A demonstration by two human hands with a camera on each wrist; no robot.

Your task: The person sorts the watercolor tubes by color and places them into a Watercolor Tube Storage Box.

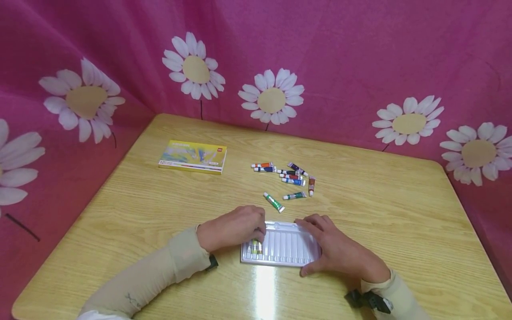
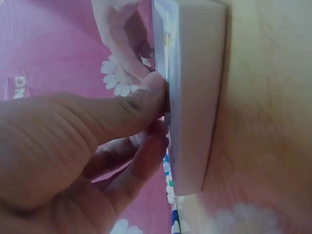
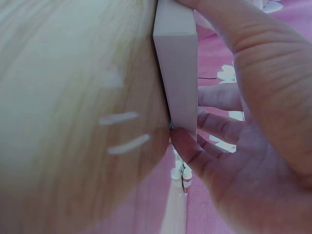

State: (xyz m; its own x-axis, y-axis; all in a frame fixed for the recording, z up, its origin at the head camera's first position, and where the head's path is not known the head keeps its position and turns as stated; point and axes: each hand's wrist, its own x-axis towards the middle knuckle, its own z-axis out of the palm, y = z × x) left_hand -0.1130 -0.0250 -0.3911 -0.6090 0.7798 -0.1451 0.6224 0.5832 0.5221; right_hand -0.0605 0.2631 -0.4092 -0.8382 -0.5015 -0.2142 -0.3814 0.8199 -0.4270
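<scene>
A pale plastic tray with a row of narrow slots rests on the wooden table. Two small paint tubes, a yellow one and a darker yellow one, lie side by side in slots near its left end. My left hand bends over that end, its fingers curled at the upper part of the darker yellow tube and hiding it. Up close in the left wrist view, thumb and fingertips meet right at the tray's top face. My right hand grips the tray's right end, thumb at the near edge, fingers across the far corner.
Beyond the tray lie several loose paint tubes, among them a light green one, a dark green one, a brown one and an orange one. A yellow paint box lies at the back left. Pink flowered cloth hangs behind the table.
</scene>
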